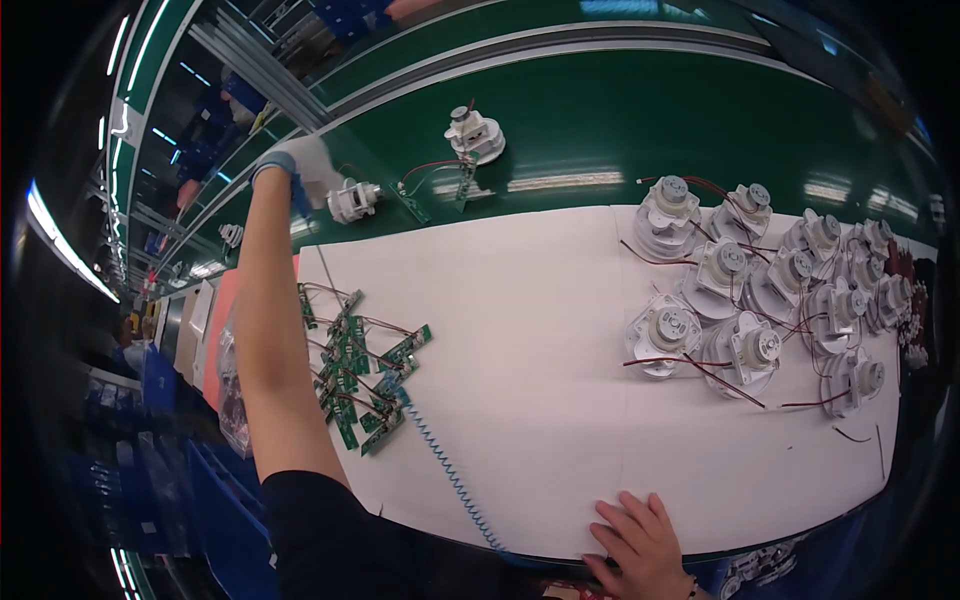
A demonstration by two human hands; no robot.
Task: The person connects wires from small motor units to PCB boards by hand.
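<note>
My left hand (pixel 312 172), in a white glove with a blue band at the wrist, reaches far out over the green conveyor belt (pixel 580 130). Motion smears its fingers, so their grip is hidden. Just right of it lies a white motor unit (pixel 352 201), with wires running to a small green circuit board (pixel 411 206). Farther right, another motor unit (pixel 477 138) stands on the belt, a second board (pixel 466 183) below it. My right hand (pixel 640 548) is bare and rests at the near edge of the white work surface (pixel 520 330), fingers spread, holding nothing.
Several green circuit boards with wires form a pile (pixel 355 365) beside my left forearm. A blue coiled cord (pixel 447 470) runs from it to the near edge. Several white motor units (pixel 730 275) with red and black wires crowd the right side. Blue bins (pixel 225 510) stand lower left.
</note>
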